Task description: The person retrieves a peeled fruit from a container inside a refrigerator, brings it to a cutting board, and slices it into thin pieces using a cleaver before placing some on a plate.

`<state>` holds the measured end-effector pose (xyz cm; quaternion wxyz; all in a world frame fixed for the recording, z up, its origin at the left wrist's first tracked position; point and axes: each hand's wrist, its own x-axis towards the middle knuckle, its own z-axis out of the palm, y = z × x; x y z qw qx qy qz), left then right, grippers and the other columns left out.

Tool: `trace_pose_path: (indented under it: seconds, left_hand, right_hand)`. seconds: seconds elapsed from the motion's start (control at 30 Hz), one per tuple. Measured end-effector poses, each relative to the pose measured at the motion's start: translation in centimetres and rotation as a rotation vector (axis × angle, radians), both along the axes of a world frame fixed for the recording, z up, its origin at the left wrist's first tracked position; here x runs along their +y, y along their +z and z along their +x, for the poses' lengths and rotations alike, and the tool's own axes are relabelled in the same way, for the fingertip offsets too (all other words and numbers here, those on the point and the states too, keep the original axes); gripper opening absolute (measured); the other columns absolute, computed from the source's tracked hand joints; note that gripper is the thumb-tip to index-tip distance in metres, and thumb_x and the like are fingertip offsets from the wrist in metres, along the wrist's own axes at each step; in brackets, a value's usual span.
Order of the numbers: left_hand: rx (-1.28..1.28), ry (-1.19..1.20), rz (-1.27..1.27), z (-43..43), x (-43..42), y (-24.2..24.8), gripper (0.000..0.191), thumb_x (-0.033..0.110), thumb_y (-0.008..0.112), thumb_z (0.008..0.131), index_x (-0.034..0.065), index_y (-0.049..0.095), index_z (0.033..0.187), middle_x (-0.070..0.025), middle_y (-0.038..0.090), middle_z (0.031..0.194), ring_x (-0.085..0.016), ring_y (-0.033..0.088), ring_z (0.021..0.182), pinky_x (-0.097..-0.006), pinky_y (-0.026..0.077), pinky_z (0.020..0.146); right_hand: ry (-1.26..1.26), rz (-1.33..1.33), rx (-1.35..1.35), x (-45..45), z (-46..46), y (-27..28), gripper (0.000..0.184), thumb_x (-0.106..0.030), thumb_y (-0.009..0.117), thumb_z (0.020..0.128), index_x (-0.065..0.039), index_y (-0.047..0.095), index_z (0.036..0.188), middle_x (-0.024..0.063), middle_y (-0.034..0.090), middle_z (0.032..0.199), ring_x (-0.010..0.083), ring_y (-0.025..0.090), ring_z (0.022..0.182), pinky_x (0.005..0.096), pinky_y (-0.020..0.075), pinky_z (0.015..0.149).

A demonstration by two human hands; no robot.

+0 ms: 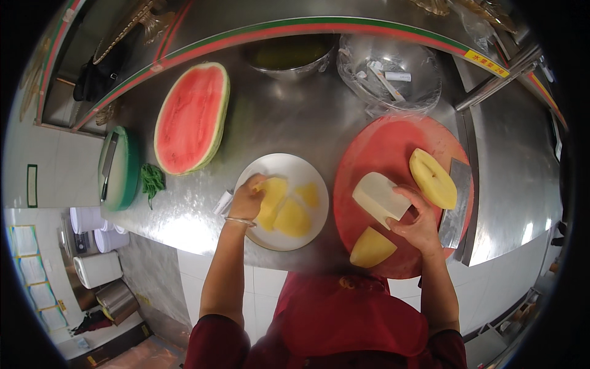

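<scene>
My left hand is at the left side of a white round plate, its fingers on one of several flat yellow pieces, seemingly mango or melon. My right hand grips the right end of a pale, peeled, blocky piece of fruit or vegetable on a round red cutting board. Below that piece lies a cut yellow wedge. A larger yellow piece with a hollow in its cut face is at the upper right, beside the broad metal blade of a cleaver.
Half a watermelon lies at the upper left of the steel counter. Left are a green-rimmed board with a knife and a green tangled bundle. Two metal bowls stand at the back under a shelf edge.
</scene>
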<state>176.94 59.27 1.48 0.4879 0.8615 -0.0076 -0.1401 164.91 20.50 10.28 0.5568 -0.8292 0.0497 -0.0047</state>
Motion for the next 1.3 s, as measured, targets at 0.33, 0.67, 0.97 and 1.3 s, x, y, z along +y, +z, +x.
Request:
trace_pose_path:
  seconds: [0.33,0.67,0.97,1.3]
  left_hand:
    - [-0.423,-0.314,0.03,-5.2,-11.6,8.8,0.065,0.001,0.075,0.071,0.0016,0.051,0.131,-0.0163,0.052,0.137,-0.034,0.048,0.128,-0.0401,0.039,0.106]
    - [-0.548,-0.989,0.337,-2.8,-20.1,8.2,0.101,0.013,0.086,0.056,0.0026,0.037,0.144,-0.0158,0.043,0.143,-0.033,0.041,0.132,-0.0423,0.035,0.11]
    - [-0.47,-0.842,0.1,-1.0,-21.9,5.4,0.056,0.012,0.083,0.056,0.0074,0.057,0.106,-0.0133,0.06,0.104,-0.037,0.055,0.102,-0.0433,0.045,0.088]
    - [0.476,-0.448,-0.593,-0.3,-17.9,6.9,0.098,0.016,0.093,0.049,0.0025,0.049,0.136,-0.0064,0.06,0.124,-0.019,0.055,0.115,-0.0313,0.044,0.095]
  right_hand:
    - [0.243,-0.176,-0.073,-0.7,1.9,1.7,0.059,-0.01,0.082,0.066,-0.011,0.062,0.121,0.0121,0.055,0.131,0.0315,0.055,0.118,0.0389,0.0472,0.099]
    - [0.552,-0.397,-0.183,-1.2,-5.2,2.6,0.044,-0.015,0.072,0.076,-0.013,0.063,0.119,0.0032,0.053,0.136,0.0259,0.051,0.124,0.0458,0.0407,0.105]
    - [0.598,-0.8,-0.2,3.1,-4.8,-1.9,0.025,-0.027,0.059,0.082,-0.021,0.063,0.106,-0.0004,0.056,0.114,0.0213,0.05,0.116,0.0542,0.027,0.109]
    - [0.085,-0.383,0.076,-4.2,-7.8,4.3,0.07,-0.035,0.087,0.063,-0.013,0.061,0.124,0.0131,0.063,0.118,0.0355,0.063,0.104,0.0394,0.0531,0.088]
